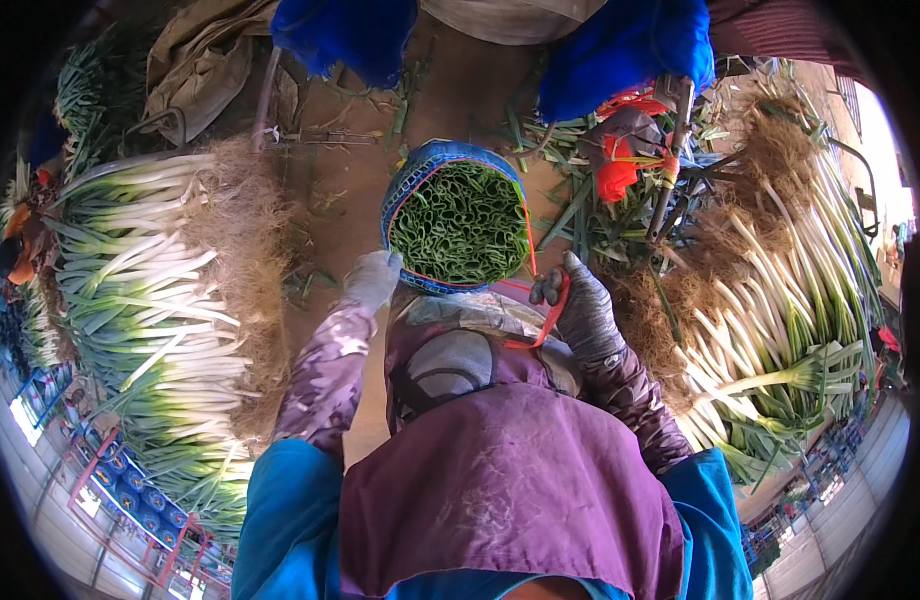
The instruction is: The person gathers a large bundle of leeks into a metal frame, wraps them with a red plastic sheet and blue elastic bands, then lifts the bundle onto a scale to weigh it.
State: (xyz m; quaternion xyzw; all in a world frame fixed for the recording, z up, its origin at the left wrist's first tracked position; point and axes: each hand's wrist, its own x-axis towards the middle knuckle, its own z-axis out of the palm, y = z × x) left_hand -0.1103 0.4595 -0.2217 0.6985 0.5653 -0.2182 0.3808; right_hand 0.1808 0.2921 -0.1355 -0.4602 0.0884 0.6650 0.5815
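In front of me stands a round bundle of cut green onion leaves (460,225), its hollow tube ends facing up. A blue woven wrap (392,196) encircles it, with an orange-red plastic strap (556,319) along its rim. My left hand (373,279), in a pale glove, grips the wrap at its lower left edge, thumb on the rim. Right of the bundle, my right hand (584,306), in a grey glove, pinches the strap. From those fingers the strap runs taut up to the bundle's right side, while a loose end loops down over my lap.
Long-stemmed onions (167,300) with brown roots lie piled at left. Another pile (775,300) lies at right. A metal frame (673,157) with orange-red plastic tied on it stands at upper right. Leaf scraps (572,210) litter the floor. Blue cloth (632,60) hangs across the top.
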